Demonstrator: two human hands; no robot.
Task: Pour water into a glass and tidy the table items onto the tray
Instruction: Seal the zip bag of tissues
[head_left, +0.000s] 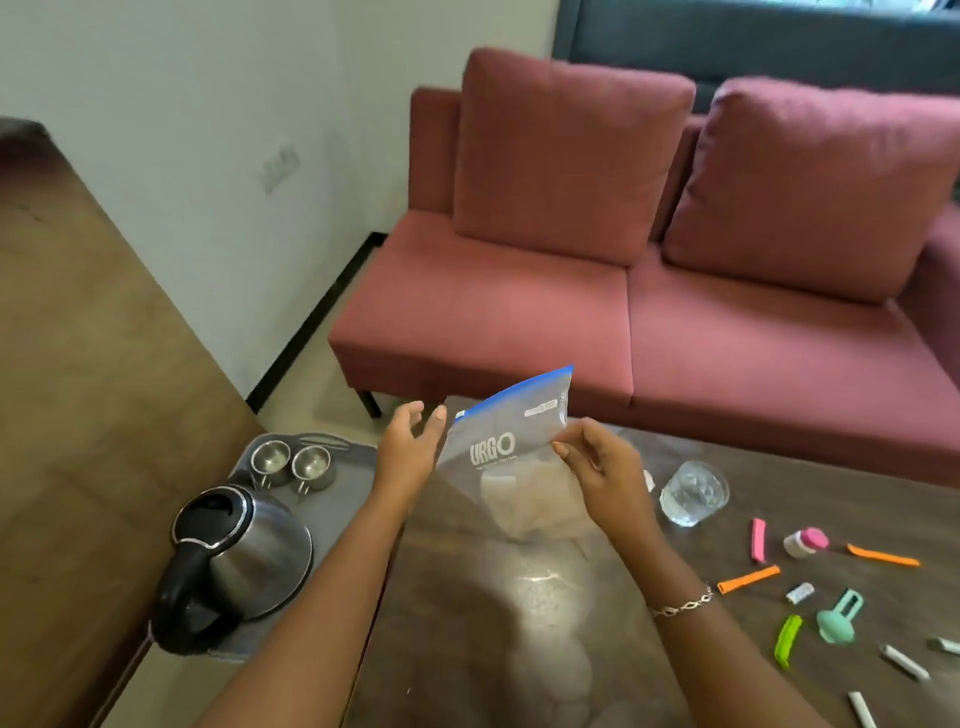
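Hanging from the right hand (598, 467), a bag (501, 457) holds pale lumps.

Red sofa (649, 312), white wall (208, 104), brown table (493, 597).

A home living room: a red fabric sofa (597, 312) with 2 back cushions (566, 150) faces a low dark tabletop (467, 597), with a wall socket (280, 167) nearby.

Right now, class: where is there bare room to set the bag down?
Free: the table below the zip bag, left of the glass; the tray right of the kettle. Crowded: the clips on the right.
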